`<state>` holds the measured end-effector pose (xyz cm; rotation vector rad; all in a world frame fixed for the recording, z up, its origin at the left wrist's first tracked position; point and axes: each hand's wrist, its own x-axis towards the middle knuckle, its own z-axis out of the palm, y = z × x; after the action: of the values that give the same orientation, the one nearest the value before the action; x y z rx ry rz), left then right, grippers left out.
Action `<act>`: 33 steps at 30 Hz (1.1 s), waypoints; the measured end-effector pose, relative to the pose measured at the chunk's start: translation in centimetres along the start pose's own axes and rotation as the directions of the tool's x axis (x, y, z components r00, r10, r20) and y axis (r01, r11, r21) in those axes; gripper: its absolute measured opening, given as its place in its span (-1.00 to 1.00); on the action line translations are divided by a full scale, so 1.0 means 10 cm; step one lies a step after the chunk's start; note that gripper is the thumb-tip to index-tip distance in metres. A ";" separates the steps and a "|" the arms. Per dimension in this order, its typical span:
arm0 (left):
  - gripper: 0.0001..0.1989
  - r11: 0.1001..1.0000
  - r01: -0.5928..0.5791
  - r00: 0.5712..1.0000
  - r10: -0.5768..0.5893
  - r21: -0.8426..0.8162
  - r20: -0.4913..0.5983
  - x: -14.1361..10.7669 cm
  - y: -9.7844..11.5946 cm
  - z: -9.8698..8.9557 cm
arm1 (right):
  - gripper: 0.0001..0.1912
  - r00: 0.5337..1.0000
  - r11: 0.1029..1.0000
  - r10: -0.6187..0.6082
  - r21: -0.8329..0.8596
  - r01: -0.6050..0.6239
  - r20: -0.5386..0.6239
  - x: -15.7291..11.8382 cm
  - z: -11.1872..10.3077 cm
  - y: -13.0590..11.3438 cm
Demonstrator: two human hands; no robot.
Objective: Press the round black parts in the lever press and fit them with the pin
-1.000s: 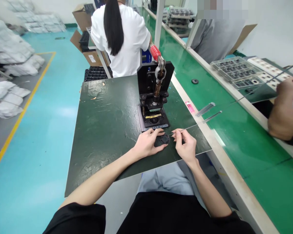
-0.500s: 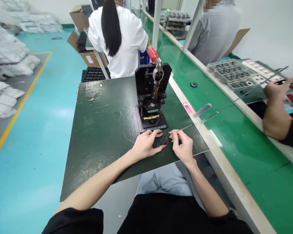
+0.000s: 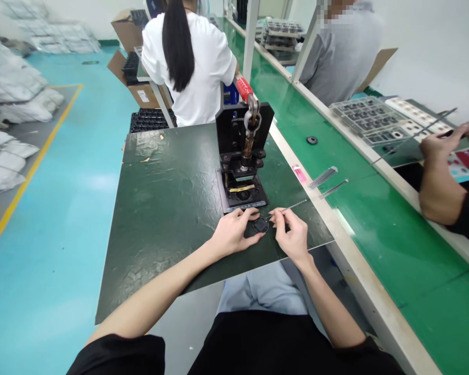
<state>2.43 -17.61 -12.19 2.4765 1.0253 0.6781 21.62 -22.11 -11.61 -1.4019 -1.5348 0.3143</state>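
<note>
A round black part (image 3: 261, 225) lies on the dark green tabletop (image 3: 160, 187), just in front of a black hand press (image 3: 244, 156) with a red lever grip. My left hand (image 3: 236, 230) holds this part at its left side, thumb below and fingers above. In my right hand (image 3: 291, 232) a thin rod (image 3: 297, 204) is pinched between thumb and fingers; its near end points at the round part's upper right edge. A yellow strip (image 3: 242, 188) lies across the base of the press.
Beyond the tabletop's right edge runs a green belt (image 3: 359, 208) carrying another round black part (image 3: 311, 140). Bundles of thin strips (image 3: 323, 177) and a pink label (image 3: 299, 173) rest along its rim. Another person's hands (image 3: 441, 151) are at the far right.
The round part on the belt has shifted slightly right and down. The other person's hands at the right have moved a little. My own hands have hardly moved.
</note>
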 end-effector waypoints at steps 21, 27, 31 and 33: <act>-0.46 1.000 0.021 1.000 -0.021 0.013 0.006 0.00 0.03 0.01 | -0.77 0.983 0.980 -0.179 -0.088 0.181 0.027 0.01 0.02 0.01; -0.46 0.999 0.037 0.999 -0.037 0.015 0.016 -0.01 0.04 0.02 | -0.77 0.988 0.987 -0.156 -0.033 0.156 -0.019 0.04 -0.02 -0.02; -0.47 0.998 0.057 0.998 -0.057 -0.002 0.034 0.01 0.06 0.02 | -0.79 0.985 0.992 -0.024 0.115 0.044 -0.169 0.23 0.00 -0.06; -0.50 0.998 0.060 0.997 -0.060 -0.005 0.041 0.02 0.07 0.01 | -0.77 0.992 0.983 -0.046 0.173 0.067 -0.121 0.39 0.09 -0.07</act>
<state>2.96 -17.96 -11.90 2.4329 1.0762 0.6094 21.09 -18.62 -9.62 -1.2150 -1.4127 0.3201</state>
